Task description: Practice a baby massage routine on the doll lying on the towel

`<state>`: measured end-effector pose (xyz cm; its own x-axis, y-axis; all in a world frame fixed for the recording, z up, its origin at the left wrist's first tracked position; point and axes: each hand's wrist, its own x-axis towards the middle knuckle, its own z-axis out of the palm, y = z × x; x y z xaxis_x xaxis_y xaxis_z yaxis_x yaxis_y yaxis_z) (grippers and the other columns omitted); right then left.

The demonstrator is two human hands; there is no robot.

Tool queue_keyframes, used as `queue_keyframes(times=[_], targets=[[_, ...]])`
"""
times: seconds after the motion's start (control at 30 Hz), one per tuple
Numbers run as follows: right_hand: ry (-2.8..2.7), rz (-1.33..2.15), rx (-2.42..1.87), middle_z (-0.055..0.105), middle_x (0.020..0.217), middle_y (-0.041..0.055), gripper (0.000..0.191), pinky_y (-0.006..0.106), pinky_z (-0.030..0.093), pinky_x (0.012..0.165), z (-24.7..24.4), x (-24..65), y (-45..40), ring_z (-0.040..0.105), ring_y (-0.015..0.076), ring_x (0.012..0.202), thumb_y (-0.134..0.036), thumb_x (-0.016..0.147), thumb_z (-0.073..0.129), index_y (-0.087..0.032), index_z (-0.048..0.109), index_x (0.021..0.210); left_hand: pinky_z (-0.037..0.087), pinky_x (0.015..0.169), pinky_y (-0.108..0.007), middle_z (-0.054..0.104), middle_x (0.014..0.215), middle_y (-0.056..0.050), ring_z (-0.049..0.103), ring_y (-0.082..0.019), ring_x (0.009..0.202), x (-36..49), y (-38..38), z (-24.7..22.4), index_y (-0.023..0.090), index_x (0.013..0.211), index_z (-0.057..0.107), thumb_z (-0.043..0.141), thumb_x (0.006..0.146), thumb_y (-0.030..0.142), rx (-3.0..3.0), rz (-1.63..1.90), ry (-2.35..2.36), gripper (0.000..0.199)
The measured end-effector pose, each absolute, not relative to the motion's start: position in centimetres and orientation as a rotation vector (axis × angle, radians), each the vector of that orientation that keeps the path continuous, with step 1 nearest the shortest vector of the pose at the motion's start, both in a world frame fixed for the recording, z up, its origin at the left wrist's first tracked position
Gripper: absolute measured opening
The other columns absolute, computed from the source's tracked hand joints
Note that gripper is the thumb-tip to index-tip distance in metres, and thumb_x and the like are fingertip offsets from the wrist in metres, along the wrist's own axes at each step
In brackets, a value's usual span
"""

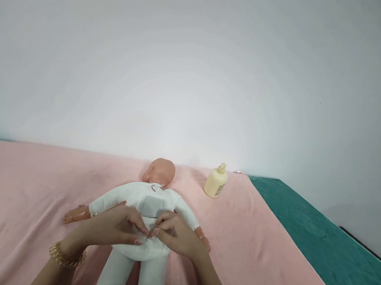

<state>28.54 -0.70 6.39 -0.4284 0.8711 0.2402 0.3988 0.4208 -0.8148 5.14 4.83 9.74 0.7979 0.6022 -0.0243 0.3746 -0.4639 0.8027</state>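
Observation:
A baby doll [151,253] with a soft white cloth body lies stretched out, its bald head away from me and its legs toward me. Its face does not show. Over the doll's waist, my left hand [124,226] pinches the white fabric there with thumb and fingertips. Close against it, my right hand [178,234] has its fingers curled and pinched on the same spot. The fingertips of both hands nearly meet and partly hide what lies between them. A pale rectangular patch [151,205] shows on the doll's torso just above my fingers.
Pink cloth [248,240] spreads under the doll, with folds at the left. A cream pump bottle [215,183] stands right of the doll's head. Green surface [307,221] shows beyond the cloth's right edge. A plain pale wall [183,70] rises behind.

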Motion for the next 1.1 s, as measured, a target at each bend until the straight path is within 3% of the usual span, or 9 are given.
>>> queue_keyframes(times=[0.23,0.53,0.87,1.1], targets=[[-2.014,0.931,-1.170,0.062,0.073,-0.0011,0.027,0.026,0.047,0.076,5.7,27.8,-0.2,0.060,0.0138,0.076,-0.009,0.087,0.064,-0.025,0.082,0.074,0.053,0.090,-0.032,0.078,0.104,-0.001,0.069,-0.026,0.104,5.7,4.6,9.3,0.022,0.099,0.080,0.072,0.077,0.028,2.055,0.207,0.749,0.024],[-1.806,0.880,-1.161,0.065,0.079,0.0002,0.026,0.030,0.045,0.081,5.3,28.2,0.0,0.060,0.0159,0.082,-0.020,0.094,0.061,-0.030,0.083,0.083,0.051,0.091,-0.034,0.077,0.107,0.000,0.067,-0.024,0.098,4.8,5.3,8.8,0.028,0.105,0.078,0.071,0.082,0.048,2.233,0.425,0.779,0.031],[-1.831,0.825,-1.226,0.065,0.077,-0.0001,0.032,0.033,0.043,0.089,4.4,27.6,0.7,0.062,0.0175,0.085,-0.010,0.092,0.060,-0.028,0.082,0.079,0.047,0.079,-0.031,0.078,0.093,0.003,0.067,-0.021,0.087,6.1,6.3,5.9,0.028,0.091,0.080,0.072,0.077,0.046,2.163,0.474,0.847,0.024],[-1.722,0.686,-1.152,0.064,0.079,0.0036,0.033,0.035,0.046,0.084,4.0,27.7,1.1,0.061,0.0200,0.085,-0.027,0.098,0.053,-0.024,0.081,0.081,0.049,0.070,-0.029,0.077,0.088,-0.002,0.066,-0.022,0.079,6.0,6.6,6.9,0.024,0.089,0.080,0.063,0.085,0.055,2.139,0.541,0.814,0.035]])
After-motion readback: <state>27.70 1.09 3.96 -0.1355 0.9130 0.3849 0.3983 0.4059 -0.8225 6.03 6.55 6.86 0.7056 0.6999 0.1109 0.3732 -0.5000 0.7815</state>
